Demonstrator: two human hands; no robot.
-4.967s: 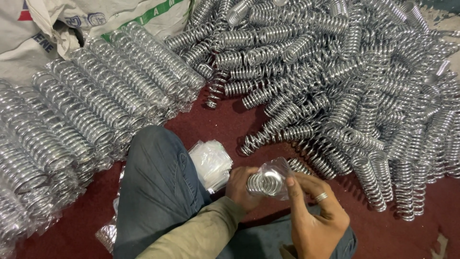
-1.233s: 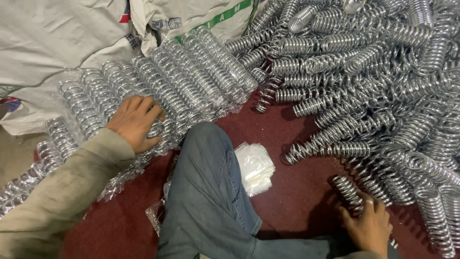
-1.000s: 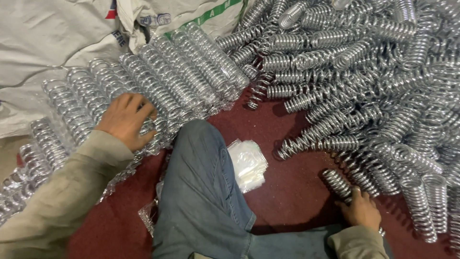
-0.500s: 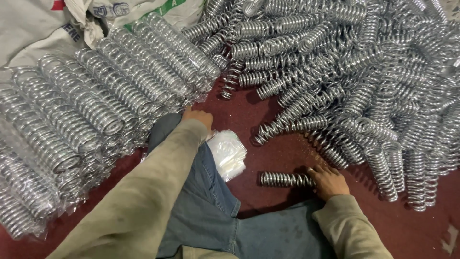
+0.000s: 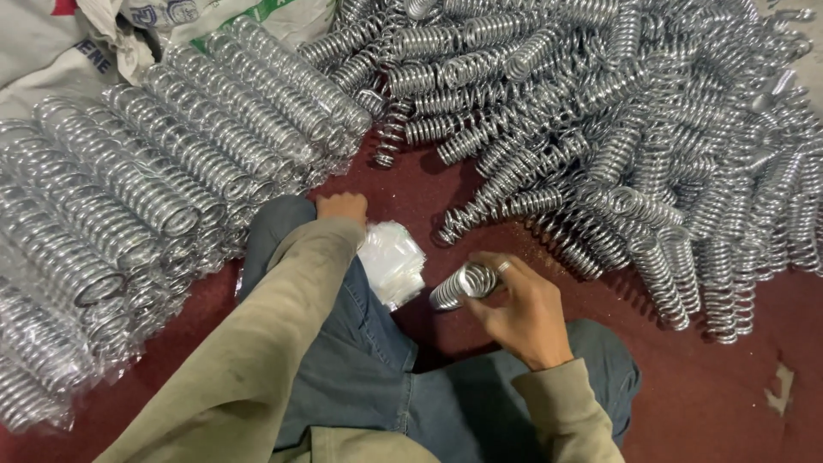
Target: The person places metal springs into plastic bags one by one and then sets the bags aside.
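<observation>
My right hand (image 5: pixel 519 309) grips a shiny coiled metal spring (image 5: pixel 461 285), lifted a little off the dark red floor, with a ring on one finger. My left hand (image 5: pixel 342 207) reaches over my knee and rests at the top of a stack of clear plastic bags (image 5: pixel 392 261) lying beside my leg; its fingers are curled and mostly hidden behind the sleeve. I cannot tell if it pinches a bag.
A big loose heap of bare springs (image 5: pixel 600 129) fills the upper right. Rows of springs wrapped in clear plastic (image 5: pixel 154 197) lie at the left. White woven sacks (image 5: pixel 77 43) sit at the top left. My jeans-clad legs (image 5: pixel 360 369) fold across the bottom.
My left hand left the wrapped springs at the left and came to the plastic bags. My right hand took a spring off the floor and lifted it.
</observation>
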